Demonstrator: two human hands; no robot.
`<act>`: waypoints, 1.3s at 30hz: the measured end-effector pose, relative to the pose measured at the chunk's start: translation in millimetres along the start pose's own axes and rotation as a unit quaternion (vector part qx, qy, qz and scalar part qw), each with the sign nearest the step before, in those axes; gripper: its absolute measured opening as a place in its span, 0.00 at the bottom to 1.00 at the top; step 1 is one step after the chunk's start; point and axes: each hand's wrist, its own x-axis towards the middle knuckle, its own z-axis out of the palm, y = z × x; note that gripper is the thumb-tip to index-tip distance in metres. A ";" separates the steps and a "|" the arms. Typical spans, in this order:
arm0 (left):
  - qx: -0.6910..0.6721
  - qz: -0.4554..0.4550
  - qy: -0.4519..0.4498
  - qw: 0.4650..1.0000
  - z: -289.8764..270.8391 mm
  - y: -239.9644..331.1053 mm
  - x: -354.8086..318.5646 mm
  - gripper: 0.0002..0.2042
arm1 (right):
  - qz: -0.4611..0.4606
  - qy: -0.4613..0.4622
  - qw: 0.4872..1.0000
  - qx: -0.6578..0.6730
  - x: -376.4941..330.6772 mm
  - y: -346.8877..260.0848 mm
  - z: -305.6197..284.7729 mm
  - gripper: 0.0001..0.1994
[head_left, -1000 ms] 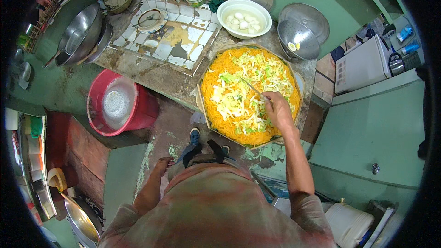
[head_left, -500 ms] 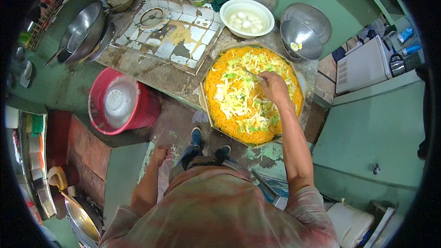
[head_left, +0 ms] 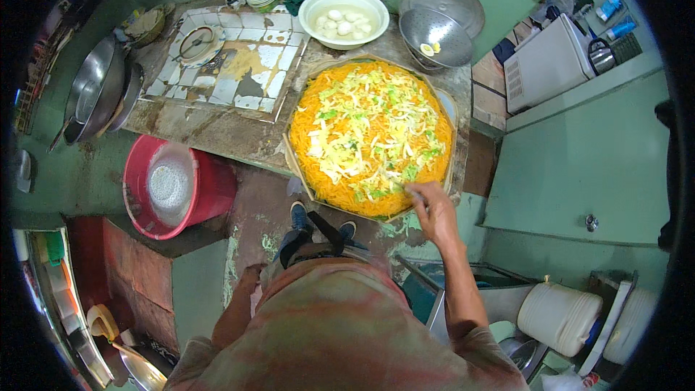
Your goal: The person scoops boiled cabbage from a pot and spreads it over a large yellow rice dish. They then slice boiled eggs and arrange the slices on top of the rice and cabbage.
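A big round pan (head_left: pixel 443 105) of orange noodles topped with shredded pale green cabbage sits on the worn counter in front of me. My right hand (head_left: pixel 433 208) is at the pan's near right rim, closed around a thin utensil (head_left: pixel 407 187) whose tip pokes into the noodles. My left hand (head_left: pixel 253 276) hangs low by my hip, away from the pan; its fingers are too small to read. My feet in dark shoes (head_left: pixel 298 215) stand just below the pan.
Behind the pan stand a white bowl of peeled eggs (head_left: pixel 313 11) and a metal colander (head_left: pixel 443 23). A tiled counter top (head_left: pixel 239 65) lies left, metal bowls (head_left: pixel 94 90) beyond it. A red bucket (head_left: pixel 206 199) stands on the floor at left; white jugs (head_left: pixel 557 315) at lower right.
My right hand has drawn back with the utensil from the middle of the noodles to the pan's near right rim. The left arm stays down.
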 end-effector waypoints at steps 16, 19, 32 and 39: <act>-0.004 0.065 -0.042 0.997 10.8 155.3 -38.7 0.15 | -0.023 0.091 0.996 0.011 41.2 17.7 26.5 0.13; 0.022 -0.018 -0.046 0.999 3.6 121.2 -37.1 0.15 | -0.010 0.138 0.990 0.009 30.7 9.0 26.4 0.13; 0.296 -0.063 -0.270 0.914 -89.1 247.5 31.8 0.13 | 0.132 0.194 0.969 -0.073 35.2 -58.5 35.8 0.13; 0.353 0.207 -0.456 0.790 -76.2 457.3 -43.1 0.13 | 0.229 0.206 0.951 0.024 39.8 -111.7 54.8 0.12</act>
